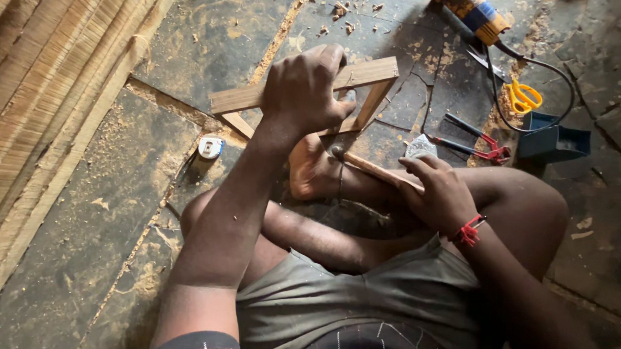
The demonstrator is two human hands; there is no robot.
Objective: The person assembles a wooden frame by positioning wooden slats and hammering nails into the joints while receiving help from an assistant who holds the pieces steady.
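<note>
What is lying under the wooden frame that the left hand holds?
Under the wooden frame lies the dark stone floor, dusted with sawdust, and part of a bare foot. The left hand covers the frame's middle, hiding what lies beneath.

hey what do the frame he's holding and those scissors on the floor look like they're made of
The frame, gripped by the left hand, looks like bare, unfinished wood: pale tan slats with visible grain, sawdust around. The scissors have glossy yellow handles, probably plastic; their blades are too hidden to judge. The stick in the right hand looks like the same raw wood.
</note>
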